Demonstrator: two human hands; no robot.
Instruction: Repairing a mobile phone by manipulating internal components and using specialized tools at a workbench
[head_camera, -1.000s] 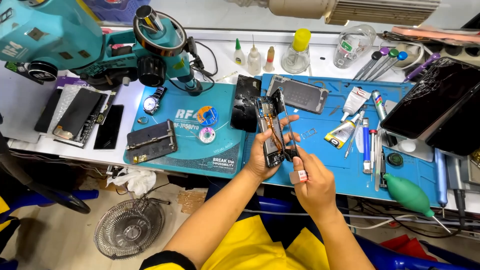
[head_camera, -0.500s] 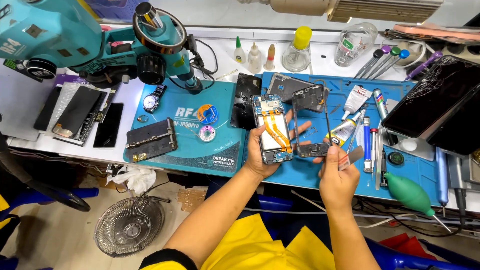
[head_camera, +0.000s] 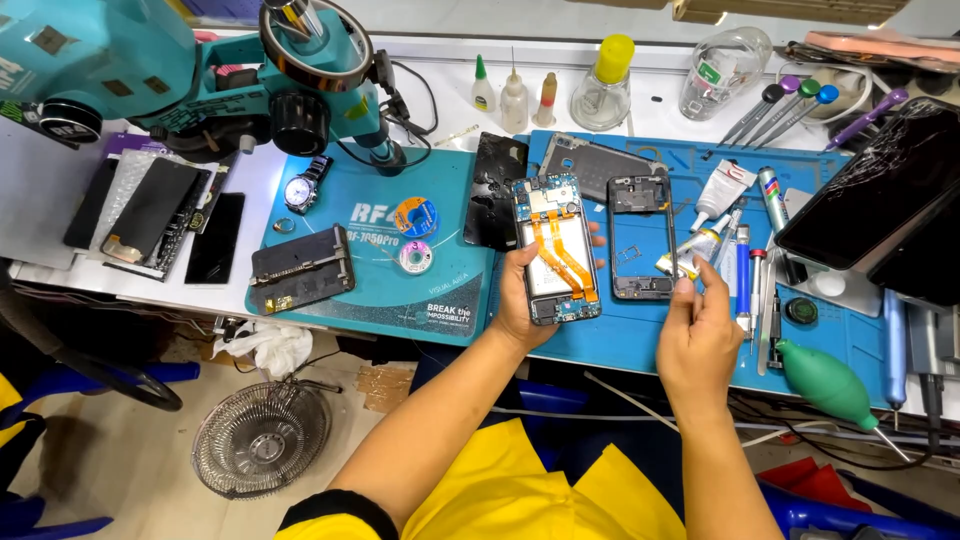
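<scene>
Your left hand (head_camera: 522, 305) holds the opened phone (head_camera: 556, 248) upright over the blue mat (head_camera: 640, 330), fingers wrapped behind it and thumb along its left edge, so the orange flex cables (head_camera: 560, 255) and the board at the top face you. Just right of it, the black frame (head_camera: 640, 238) lies flat on the mat, apart from the phone. Your right hand (head_camera: 697, 335) hovers at the frame's lower right corner, fingers drawn together near a small white glue tube (head_camera: 690, 250); you cannot tell from this view whether the fingertips pinch anything or touch the frame. More tubes and a row of slim tools (head_camera: 750, 275) lie just beyond that hand, and a green air blower (head_camera: 825, 383) rests near the mat's lower right edge. Behind the phone lie a dark back cover (head_camera: 495, 190) and a grey back panel (head_camera: 590, 165). Farther right a cracked dark screen (head_camera: 880, 200) sits raised on a stand. To the left, on the teal mat (head_camera: 400, 290), are two small solder reels (head_camera: 414, 235), a dark phone holder (head_camera: 300, 272) and a wristwatch (head_camera: 300, 188), with the teal microscope (head_camera: 200, 70) standing above them. Small bottles (head_camera: 515, 95) line the back of the bench, and dark phone screens (head_camera: 150, 215) lie at the far left.
</scene>
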